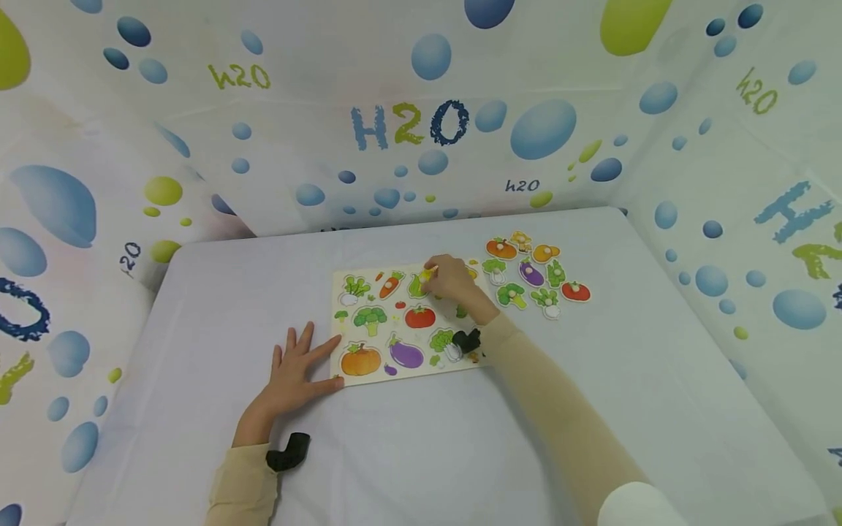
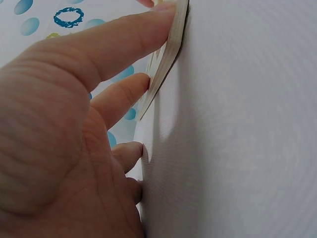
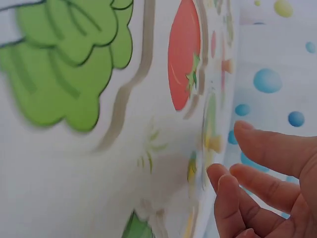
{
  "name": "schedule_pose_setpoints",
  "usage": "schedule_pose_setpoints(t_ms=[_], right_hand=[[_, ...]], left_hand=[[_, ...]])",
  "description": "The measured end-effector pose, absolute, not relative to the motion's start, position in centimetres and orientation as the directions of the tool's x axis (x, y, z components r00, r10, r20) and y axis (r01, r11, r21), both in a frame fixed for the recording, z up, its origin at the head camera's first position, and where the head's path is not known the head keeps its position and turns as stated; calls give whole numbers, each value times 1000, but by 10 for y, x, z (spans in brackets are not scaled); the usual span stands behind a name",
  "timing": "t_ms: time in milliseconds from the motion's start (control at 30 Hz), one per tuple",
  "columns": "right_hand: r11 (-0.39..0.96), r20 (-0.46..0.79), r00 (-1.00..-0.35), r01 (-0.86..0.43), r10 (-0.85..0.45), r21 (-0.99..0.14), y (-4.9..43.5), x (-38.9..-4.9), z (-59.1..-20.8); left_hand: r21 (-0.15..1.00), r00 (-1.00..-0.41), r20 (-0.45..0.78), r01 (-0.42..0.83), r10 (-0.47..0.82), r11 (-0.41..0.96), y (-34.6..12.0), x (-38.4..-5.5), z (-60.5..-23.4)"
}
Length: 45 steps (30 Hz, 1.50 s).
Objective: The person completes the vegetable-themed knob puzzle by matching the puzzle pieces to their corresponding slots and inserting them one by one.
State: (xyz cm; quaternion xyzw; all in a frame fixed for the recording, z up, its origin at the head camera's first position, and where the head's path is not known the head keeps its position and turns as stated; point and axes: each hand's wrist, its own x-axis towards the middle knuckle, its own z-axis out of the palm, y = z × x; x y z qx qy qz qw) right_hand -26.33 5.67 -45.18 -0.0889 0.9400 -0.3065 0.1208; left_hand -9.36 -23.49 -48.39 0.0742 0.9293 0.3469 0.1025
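Observation:
A cream wooden puzzle board (image 1: 416,338) printed with vegetables lies on the table. My left hand (image 1: 292,376) has its fingers spread. Its thumb and index finger touch the board's left edge (image 2: 171,52), while the other fingertips rest on the cloth. Over the board's far side is my right hand (image 1: 454,281), beside a green and yellow pepper-like piece (image 1: 416,286). In the right wrist view, that piece's small knob (image 3: 214,144) shows just beyond the right hand's parted thumb and fingers (image 3: 270,146); nothing appears held. The right forearm hides part of the board's right side.
Loose vegetable pieces lie in a cluster right of the board, among them a pumpkin (image 1: 501,249), an eggplant (image 1: 531,274), a broccoli (image 1: 511,296) and a tomato (image 1: 576,292). White cloth (image 1: 421,453) covers the table. Patterned curtains (image 1: 296,146) stand behind it and at both sides.

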Motion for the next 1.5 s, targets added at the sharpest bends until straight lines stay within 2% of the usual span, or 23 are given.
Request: schedule_pose_setpoints(t_ms=[233,367,600,800,967,1200,1500], right_hand=[[754,-107,-952,-154,-285,-638,95,-247,-443],[738,-60,-965,-155,-256,-656,128,-235,-435],[795,18,-997,-74,-80,-602,202,-231,-424],[824,71,-994,24,78,-567,267,-231,-427],[822,-11,-992,110,125,-559,300,-230,-438],[792,-207,-968,235,139,-564,316,-232,-458],[768,-225,-964,250,141,-590,317,-234,-466]], left_hand=[[656,-969,-134,71,208,752,-234,-94,-484],[654,-969,-138,68,207,754,-233,-94,-483],[649,-968,-148,60,203,758,-233,-94,-483],[651,-968,-144,63,204,757,-233,-94,-483],[653,-970,-131,72,206,754,-233,-93,-485],[651,-970,-133,68,202,756,-233,-93,-487],[654,-971,-145,52,193,755,-232,-93,-487]])
